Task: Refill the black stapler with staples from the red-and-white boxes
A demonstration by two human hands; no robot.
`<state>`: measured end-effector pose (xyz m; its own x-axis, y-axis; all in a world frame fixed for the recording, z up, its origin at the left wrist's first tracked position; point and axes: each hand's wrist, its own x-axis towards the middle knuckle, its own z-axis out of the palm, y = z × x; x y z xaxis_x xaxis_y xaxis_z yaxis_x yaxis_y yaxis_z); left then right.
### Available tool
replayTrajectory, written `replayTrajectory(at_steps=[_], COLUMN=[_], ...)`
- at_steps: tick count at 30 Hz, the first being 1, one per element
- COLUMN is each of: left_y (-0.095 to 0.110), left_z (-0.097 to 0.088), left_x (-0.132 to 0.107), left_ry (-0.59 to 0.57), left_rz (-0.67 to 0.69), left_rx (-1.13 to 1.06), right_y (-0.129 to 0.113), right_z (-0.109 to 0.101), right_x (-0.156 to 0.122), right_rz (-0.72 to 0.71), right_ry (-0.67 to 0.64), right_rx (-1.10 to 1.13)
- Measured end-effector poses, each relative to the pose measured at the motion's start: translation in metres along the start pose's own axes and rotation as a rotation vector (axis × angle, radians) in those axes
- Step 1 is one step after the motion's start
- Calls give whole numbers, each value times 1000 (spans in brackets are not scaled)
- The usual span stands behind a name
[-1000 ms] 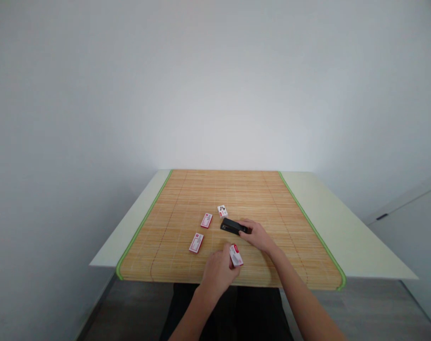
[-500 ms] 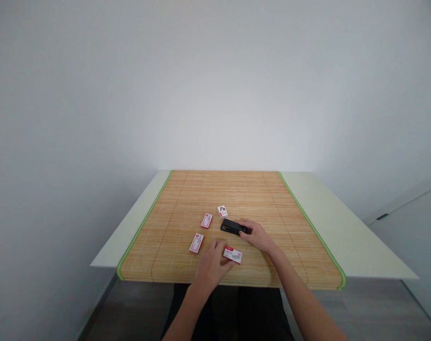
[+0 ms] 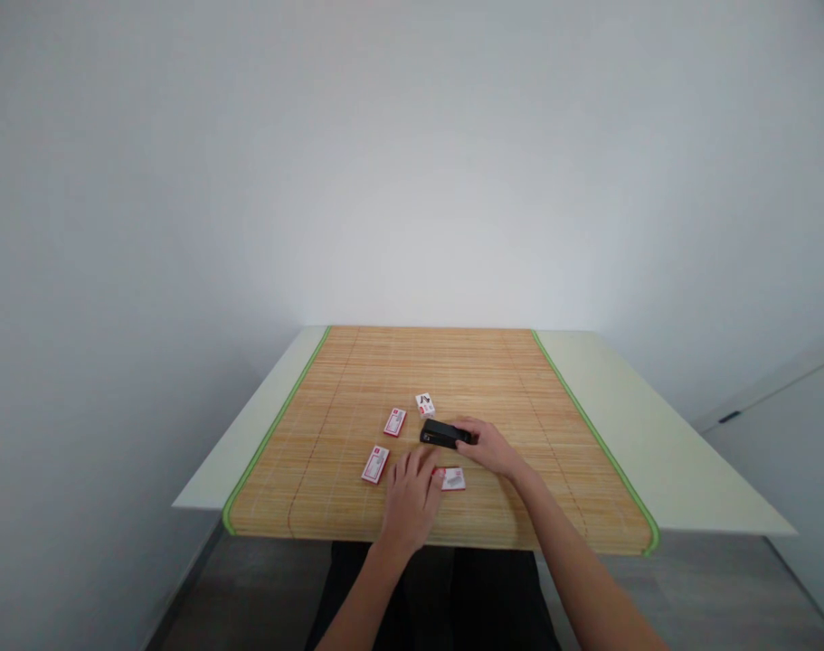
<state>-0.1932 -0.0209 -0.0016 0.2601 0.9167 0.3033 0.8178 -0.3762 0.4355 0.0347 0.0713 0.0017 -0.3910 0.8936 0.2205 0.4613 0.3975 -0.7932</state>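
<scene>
My right hand [image 3: 489, 445] is closed around the right end of a black stapler [image 3: 440, 433], fingers behind it and thumb in front. The stapler lies across the middle of the bamboo mat [image 3: 344, 362]. My left hand [image 3: 410, 495] rests with its fingers stretched forward, just left of a red-and-white staple box [image 3: 453, 479]. Its thumb side covers that box's left end; whether it touches the box I cannot tell. To the left lie two more red-and-white boxes, a nearer one [image 3: 375, 464] and a farther one [image 3: 395, 421]. Behind the stapler sits a small white box [image 3: 425, 404] with a dark picture on it.
The green-edged mat covers the middle of a white table [image 3: 621, 407], whose surface shows on both sides. A white wall [image 3: 412, 181] stands behind the far edge. My legs [image 3: 425, 597] are below the near edge.
The near staple box has turned to lie straighter and sits slightly farther right and back. My left hand has shifted right and straightened its fingers. My right hand stays on the stapler.
</scene>
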Motion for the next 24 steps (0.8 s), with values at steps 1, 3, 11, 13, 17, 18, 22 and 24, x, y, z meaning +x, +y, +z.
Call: replayTrajectory(at_steps=[1, 3, 11, 13, 17, 18, 22, 24], left_y=[2, 6, 15, 16, 18, 18, 18, 17], left_z=[2, 7, 10, 9, 5, 3, -1, -3], left_x=[0, 1, 5, 6, 7, 7, 8, 8], left_ry=[23, 58, 143, 132, 77, 61, 22, 20], left_rz=[-5, -15, -96, -109, -136, -143, -152, -145], left_rx=[30, 83, 157, 136, 54, 30, -22, -15], right_y=[-1, -4, -14, -16, -25, -28, -43, -50], right_z=[-1, -4, -21, -21, -8, -2, 15, 11], right_x=[3, 9, 23, 26, 38, 42, 55, 55], right_rz=[-3, -12, -43, -38, -69, -88, -130, -142], right_ry=[-23, -69, -202, -210, -187, -169, -113, -104], right_rx=[-4, -12, -50, -71, -163, -204, -299, -310])
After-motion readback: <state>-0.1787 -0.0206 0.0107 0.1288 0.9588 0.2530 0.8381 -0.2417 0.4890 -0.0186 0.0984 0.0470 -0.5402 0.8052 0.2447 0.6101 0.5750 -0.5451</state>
